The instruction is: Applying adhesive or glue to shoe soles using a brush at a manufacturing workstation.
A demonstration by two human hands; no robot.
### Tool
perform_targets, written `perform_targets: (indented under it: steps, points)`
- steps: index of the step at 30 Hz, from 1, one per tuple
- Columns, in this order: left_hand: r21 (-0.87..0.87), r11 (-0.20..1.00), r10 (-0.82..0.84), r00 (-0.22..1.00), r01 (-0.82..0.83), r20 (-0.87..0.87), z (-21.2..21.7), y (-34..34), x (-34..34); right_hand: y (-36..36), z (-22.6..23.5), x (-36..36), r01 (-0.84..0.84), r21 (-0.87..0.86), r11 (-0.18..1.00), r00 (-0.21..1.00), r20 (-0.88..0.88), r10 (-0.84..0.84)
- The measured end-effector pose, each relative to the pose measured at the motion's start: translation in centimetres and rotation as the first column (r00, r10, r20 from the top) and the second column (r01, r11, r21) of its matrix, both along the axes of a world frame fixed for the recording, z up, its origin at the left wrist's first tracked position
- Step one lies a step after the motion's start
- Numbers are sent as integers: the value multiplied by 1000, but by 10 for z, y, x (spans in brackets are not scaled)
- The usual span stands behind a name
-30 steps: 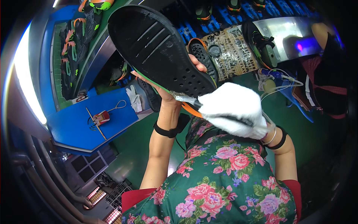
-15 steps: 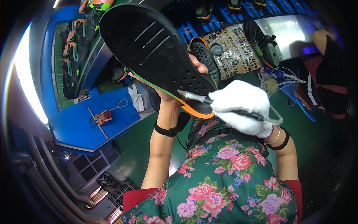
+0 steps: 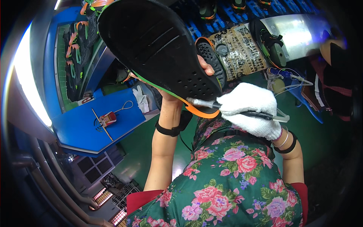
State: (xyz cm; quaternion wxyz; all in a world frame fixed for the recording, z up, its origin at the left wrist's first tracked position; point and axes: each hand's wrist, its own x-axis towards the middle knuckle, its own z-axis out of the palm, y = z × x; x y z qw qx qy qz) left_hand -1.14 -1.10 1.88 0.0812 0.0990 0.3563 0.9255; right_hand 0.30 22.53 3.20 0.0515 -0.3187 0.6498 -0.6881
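Observation:
A large black shoe sole (image 3: 151,49) with an orange and green rim tilts up in front of me. My bare left hand (image 3: 171,97) is wrapped round it from beneath, with fingertips curling over its right edge. My right hand (image 3: 251,108), in a white knit glove, is closed on a slim glue brush (image 3: 206,104) with a thin tube at its rear. The brush's bristles touch the sole near the orange end, below a patch of small holes. Behind the held sole, a second sole (image 3: 207,51) with an orange rim lies on the bench.
Taped cardboard (image 3: 242,60) carries a round grey cap (image 3: 222,49). To its right stands a black shoe (image 3: 270,47) on a metal surface. A blue table (image 3: 83,128) at left holds a red object (image 3: 108,118) and a white glove (image 3: 140,99). Another person's arm (image 3: 331,49) shows at far right.
The brush has slid slightly right and down along the sole, toward the orange rim. My right hand moved with it. The sole's far end has risen a little in view.

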Motion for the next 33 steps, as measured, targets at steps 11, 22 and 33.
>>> perform_targets:
  steps: [11, 22, 33]
  points:
    - [6, 999, 47, 999, -47, -24, 0, -2, -12, 0, -2, -4, -3, -4, 1000, 998, -55, 3]
    - [79, 975, 195, 972, -207, 133, -12, -4, -21, -5, 13, -1, 64, 8, 998, 987, -147, -63]
    - [130, 988, 72, 994, -83, 84, -29, -7, -31, -1, 4, 3, 114, -21, 993, 991, 76, -112]
